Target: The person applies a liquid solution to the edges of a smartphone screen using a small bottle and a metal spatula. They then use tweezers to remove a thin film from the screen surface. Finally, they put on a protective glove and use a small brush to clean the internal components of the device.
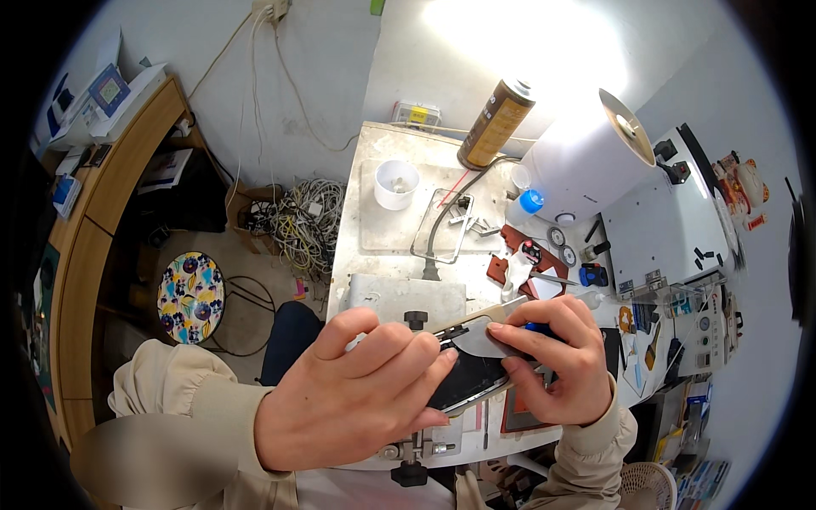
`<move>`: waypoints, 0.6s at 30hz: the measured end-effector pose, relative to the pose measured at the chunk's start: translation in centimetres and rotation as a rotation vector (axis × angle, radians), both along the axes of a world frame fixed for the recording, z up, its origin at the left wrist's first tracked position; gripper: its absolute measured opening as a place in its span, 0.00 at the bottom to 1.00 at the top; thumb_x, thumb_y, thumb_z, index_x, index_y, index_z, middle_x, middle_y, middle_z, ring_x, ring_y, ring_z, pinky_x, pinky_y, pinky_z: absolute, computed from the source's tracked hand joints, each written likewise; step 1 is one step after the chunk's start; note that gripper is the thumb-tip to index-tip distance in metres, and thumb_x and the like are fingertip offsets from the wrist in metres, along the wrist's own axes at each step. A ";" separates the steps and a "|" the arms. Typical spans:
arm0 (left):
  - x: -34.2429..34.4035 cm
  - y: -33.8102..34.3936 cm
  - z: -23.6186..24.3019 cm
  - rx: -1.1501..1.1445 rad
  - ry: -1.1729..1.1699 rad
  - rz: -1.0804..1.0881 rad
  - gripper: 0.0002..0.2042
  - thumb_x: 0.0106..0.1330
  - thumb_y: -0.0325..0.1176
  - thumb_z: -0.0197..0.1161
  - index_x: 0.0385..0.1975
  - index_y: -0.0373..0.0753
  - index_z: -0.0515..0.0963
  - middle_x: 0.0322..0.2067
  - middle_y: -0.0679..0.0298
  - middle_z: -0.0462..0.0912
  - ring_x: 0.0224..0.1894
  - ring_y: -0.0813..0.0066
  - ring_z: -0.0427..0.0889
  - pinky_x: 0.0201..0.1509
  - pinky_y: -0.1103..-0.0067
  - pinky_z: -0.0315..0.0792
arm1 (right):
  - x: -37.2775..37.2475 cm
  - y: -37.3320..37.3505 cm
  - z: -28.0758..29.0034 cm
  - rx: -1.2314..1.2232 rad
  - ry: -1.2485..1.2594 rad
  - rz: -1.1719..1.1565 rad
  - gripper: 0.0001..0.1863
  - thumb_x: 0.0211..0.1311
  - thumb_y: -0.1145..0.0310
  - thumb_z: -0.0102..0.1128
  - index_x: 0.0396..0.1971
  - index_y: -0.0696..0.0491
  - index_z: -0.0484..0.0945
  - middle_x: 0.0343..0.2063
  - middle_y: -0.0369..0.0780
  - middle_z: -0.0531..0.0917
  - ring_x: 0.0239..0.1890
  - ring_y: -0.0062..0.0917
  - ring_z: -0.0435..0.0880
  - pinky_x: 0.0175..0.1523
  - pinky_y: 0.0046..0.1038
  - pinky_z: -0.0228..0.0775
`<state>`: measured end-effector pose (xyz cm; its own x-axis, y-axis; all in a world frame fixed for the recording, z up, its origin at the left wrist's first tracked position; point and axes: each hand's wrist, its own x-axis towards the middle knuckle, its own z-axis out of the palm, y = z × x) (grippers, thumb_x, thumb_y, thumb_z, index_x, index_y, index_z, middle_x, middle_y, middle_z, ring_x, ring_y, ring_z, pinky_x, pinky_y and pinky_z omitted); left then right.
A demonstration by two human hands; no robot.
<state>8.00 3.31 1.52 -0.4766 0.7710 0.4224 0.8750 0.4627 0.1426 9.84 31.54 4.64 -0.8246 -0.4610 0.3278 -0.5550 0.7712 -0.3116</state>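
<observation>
A black phone-like device [463, 378] lies tilted in a metal clamp fixture [410, 472] with black knobs at the front of the bench. My left hand [357, 399] curls over its left end, fingertips at the top edge and thumb low on the side. My right hand [557, 361] pinches a thin grey rounded plate [483, 344] against the device's upper right part, with index finger and thumb on it. A blue handle [535, 327] shows behind my right fingers; whether it is held is hidden. A beige strip [510, 308] lies behind the plate.
The worn bench [348, 255] holds a white cup [395, 191], spray can [497, 123], white cylindrical machine [578, 161], blue-capped bottle [527, 204] and small tools [544, 263]. Left are a wooden desk [89, 246], patterned stool [191, 297] and tangled cables [297, 225]. A metal cabinet [659, 212] stands right.
</observation>
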 end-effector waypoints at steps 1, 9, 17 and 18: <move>0.0 0.0 0.0 -0.002 -0.003 0.001 0.28 0.63 0.56 0.68 0.56 0.43 0.87 0.49 0.68 0.76 0.53 0.68 0.71 0.66 0.64 0.60 | 0.0 0.0 0.0 -0.001 -0.001 0.000 0.23 0.46 0.75 0.74 0.47 0.50 0.92 0.43 0.35 0.87 0.40 0.31 0.83 0.45 0.35 0.72; -0.1 -0.1 0.2 -0.029 0.024 -0.003 0.28 0.65 0.57 0.66 0.56 0.43 0.87 0.50 0.68 0.76 0.54 0.68 0.71 0.66 0.64 0.60 | 0.1 -0.1 0.0 -0.004 -0.014 -0.009 0.23 0.46 0.76 0.74 0.47 0.51 0.92 0.43 0.35 0.87 0.40 0.31 0.83 0.45 0.35 0.72; -0.1 0.0 0.1 -0.016 0.025 0.002 0.27 0.66 0.57 0.66 0.55 0.44 0.87 0.50 0.68 0.76 0.53 0.69 0.71 0.66 0.64 0.61 | 0.1 -0.1 -0.1 -0.006 -0.015 -0.006 0.24 0.45 0.77 0.74 0.48 0.51 0.92 0.44 0.36 0.86 0.41 0.32 0.83 0.46 0.35 0.72; -0.1 0.0 0.1 -0.010 0.026 0.003 0.27 0.65 0.57 0.66 0.55 0.44 0.87 0.50 0.68 0.76 0.53 0.69 0.71 0.66 0.64 0.61 | 0.1 -0.1 -0.1 -0.007 -0.016 -0.007 0.24 0.45 0.77 0.74 0.48 0.51 0.92 0.44 0.36 0.86 0.41 0.32 0.83 0.46 0.35 0.72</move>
<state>7.89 3.31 1.62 -0.4677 0.7741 0.4267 0.8771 0.4663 0.1153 9.95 31.46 4.55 -0.8330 -0.4531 0.3176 -0.5446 0.7727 -0.3259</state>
